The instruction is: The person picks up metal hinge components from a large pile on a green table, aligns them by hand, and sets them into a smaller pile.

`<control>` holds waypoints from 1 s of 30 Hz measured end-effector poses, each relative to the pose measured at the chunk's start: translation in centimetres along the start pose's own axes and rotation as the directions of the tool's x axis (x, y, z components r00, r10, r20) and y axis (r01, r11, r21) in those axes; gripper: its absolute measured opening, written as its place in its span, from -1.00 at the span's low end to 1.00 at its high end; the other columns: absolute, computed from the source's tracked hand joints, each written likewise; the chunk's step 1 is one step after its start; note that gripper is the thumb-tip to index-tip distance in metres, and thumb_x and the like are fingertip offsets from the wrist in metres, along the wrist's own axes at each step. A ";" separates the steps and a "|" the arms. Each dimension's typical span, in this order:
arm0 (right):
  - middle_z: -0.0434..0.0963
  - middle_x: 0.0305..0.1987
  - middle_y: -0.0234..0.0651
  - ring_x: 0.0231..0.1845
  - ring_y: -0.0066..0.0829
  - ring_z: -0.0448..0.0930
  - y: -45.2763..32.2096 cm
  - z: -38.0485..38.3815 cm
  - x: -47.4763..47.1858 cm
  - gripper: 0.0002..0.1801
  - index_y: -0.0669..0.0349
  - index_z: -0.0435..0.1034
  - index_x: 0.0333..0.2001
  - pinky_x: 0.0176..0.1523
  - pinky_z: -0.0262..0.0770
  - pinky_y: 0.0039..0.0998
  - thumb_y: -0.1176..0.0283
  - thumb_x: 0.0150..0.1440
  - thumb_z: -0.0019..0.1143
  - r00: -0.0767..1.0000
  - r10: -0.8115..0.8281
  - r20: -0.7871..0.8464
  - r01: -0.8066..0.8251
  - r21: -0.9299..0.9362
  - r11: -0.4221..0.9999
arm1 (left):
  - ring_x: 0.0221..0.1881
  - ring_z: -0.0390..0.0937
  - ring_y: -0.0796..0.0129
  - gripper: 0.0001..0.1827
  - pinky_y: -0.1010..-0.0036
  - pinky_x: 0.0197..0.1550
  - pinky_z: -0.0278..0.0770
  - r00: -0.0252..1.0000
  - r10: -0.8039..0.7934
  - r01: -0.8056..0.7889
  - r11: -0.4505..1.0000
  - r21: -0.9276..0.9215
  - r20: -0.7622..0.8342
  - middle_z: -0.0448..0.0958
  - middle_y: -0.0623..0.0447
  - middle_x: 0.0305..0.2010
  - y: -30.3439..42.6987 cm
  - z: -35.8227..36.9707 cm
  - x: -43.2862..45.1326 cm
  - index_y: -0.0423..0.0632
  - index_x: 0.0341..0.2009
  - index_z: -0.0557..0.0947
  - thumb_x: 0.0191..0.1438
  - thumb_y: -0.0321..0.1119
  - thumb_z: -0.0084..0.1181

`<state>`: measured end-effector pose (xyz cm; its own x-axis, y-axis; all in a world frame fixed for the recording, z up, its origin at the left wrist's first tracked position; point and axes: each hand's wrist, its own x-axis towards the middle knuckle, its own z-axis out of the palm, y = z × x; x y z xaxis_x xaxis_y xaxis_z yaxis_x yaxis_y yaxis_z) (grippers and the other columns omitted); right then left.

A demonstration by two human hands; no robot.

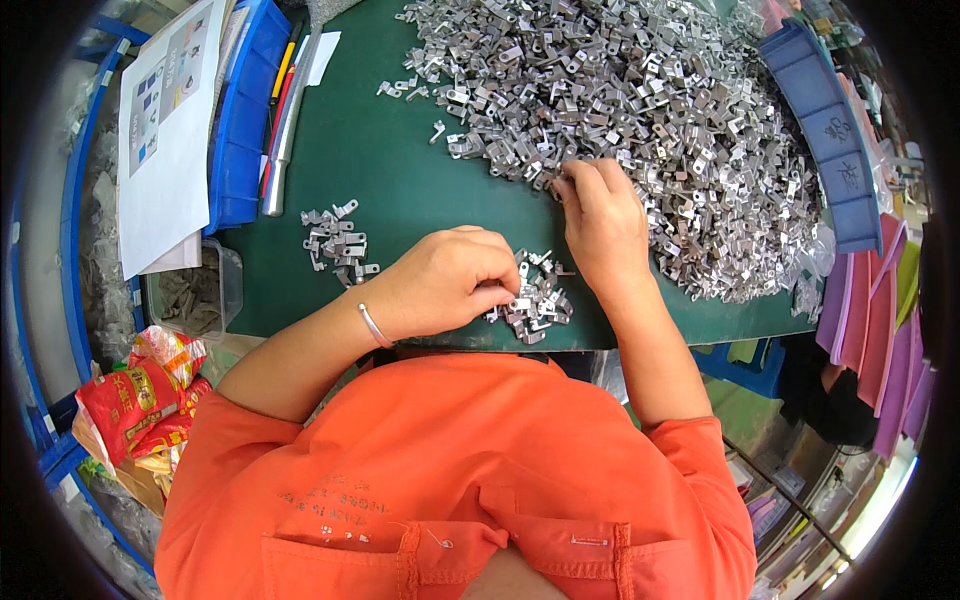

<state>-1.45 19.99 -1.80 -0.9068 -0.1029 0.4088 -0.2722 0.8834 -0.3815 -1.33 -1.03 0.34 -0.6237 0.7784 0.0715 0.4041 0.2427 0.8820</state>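
Observation:
My right hand reaches to the near edge of a large heap of small metal brackets. Its thumb and forefinger are close together and touch brackets there; whether one is pinched is hard to see. My left hand, with a silver bangle on the wrist, is curled beside a small pile of the same brackets at the table's front edge. Its fingertips meet that pile and are partly hidden under the hand. Another small group of brackets lies to the left, beyond my left wrist.
A blue plastic bin with papers stands left on the green table, beside pens and a metal rod. A clear container holds grey cloth. At right, a blue bin borders the heap.

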 end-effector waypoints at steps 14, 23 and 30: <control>0.51 -0.40 -0.15 -0.40 -0.07 0.56 0.6 -0.1 -1.0 -0.89 0.26 0.46 -0.32 -0.32 0.51 -0.21 0.60 0.01 0.19 0.992 0.049 -0.113 -0.032 0.145 0.989 | -0.14 0.48 0.12 -0.81 0.34 -0.04 0.43 0.986 0.164 -0.155 0.975 0.161 -0.042 0.54 0.01 -0.20 -2.6 2.1 2.6 -0.12 -0.29 0.64 -0.06 -0.42 0.27; 0.59 -0.29 -0.28 -0.30 -0.56 0.63 0.8 -0.9 -3.7 -0.94 0.38 0.51 -0.34 -0.21 0.58 -0.57 0.70 0.06 0.19 0.866 0.442 0.235 -0.424 0.815 0.396 | -0.17 0.48 0.15 -0.92 0.35 -0.08 0.46 0.986 0.164 -0.163 0.986 0.022 -0.033 0.57 0.02 -0.21 -3.0 2.3 1.5 -0.11 -0.34 0.65 0.02 -0.45 0.22; 0.54 -0.15 -0.22 -0.17 -0.53 0.59 0.0 -1.9 -4.3 -0.87 0.42 0.51 -0.30 -0.12 0.60 -0.56 0.77 0.04 0.18 0.915 0.346 0.209 -0.337 0.868 0.366 | -0.18 0.49 0.02 -0.69 0.27 -0.12 0.48 0.913 0.228 -0.082 0.914 0.397 -0.337 0.47 -0.06 -0.18 -3.3 2.6 4.5 -0.15 -0.17 0.57 -0.09 -0.59 0.18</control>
<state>3.05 21.28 -2.01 -0.9908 0.1165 0.0687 -0.0736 -0.0387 -0.9965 -3.73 3.20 -3.43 -0.7030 0.5713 0.4234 0.6861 0.3883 0.6152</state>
